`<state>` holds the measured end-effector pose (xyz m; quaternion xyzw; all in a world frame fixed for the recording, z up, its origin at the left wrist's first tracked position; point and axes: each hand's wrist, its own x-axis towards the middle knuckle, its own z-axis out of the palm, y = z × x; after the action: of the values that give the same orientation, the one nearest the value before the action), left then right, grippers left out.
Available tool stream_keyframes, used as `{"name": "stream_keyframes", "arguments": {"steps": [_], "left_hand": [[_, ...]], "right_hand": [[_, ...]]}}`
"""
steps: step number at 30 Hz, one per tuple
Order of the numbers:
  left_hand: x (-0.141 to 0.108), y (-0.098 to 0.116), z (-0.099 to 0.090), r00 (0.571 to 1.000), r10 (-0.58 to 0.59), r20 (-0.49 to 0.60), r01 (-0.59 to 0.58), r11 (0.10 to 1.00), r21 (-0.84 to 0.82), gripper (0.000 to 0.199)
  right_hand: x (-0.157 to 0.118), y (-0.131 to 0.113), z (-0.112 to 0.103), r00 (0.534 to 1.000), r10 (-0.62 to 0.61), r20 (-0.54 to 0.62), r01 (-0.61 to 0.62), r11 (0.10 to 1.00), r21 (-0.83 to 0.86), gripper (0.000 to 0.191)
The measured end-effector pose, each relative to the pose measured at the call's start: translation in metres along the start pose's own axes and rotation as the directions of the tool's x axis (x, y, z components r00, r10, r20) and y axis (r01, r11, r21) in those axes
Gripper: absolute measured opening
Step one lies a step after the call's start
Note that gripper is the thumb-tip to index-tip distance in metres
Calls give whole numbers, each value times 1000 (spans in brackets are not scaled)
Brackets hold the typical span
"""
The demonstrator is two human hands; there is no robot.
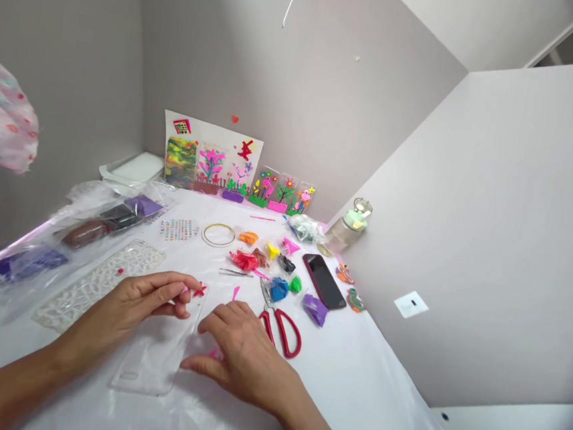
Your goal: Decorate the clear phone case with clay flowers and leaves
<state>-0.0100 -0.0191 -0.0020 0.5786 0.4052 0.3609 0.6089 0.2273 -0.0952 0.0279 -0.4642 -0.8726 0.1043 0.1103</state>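
Quick count: I see one left hand (128,308), one right hand (244,352), six decorated phone cases (239,177) and one plain clear case (153,357). The bench (352,381) also has nine little bags of clay (278,289), one phone (324,280), one pair of red scissors (281,331) and one roll of tape (218,234).

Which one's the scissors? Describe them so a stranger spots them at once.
On the white-covered table, look just right of the person's right hand. Scissors with red loop handles lie there, blades toward the clay packets. No other tool has red handles, and a purple clay packet sits just beyond them.
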Motion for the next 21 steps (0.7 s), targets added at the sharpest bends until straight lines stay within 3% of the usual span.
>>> {"name": "stream_keyframes", "arguments": {"steps": [4, 7, 13, 17, 21], "left_hand": [[-1, 4, 1, 999, -42, 12, 41, 996, 78, 50], [-1, 10, 4, 1000, 7, 5, -8, 994, 108, 49], [0, 9, 6, 997, 7, 82, -14, 996, 88, 73], [1, 8, 4, 997, 57, 43, -63, 984, 166, 60], [1, 13, 5, 998, 51, 40, -56, 988, 141, 45]], "right_hand": [[0, -1, 0, 992, 1, -129, -2, 1000, -9, 31], [1, 0, 4, 979, -4, -205, 0, 1000, -15, 26], [3, -3, 10, 957, -39, -288, 44, 999, 11, 29], [2, -5, 8, 936, -34, -350, 49, 998, 34, 33], [0, -6, 5, 925, -3, -380, 28, 998, 61, 31]]}}
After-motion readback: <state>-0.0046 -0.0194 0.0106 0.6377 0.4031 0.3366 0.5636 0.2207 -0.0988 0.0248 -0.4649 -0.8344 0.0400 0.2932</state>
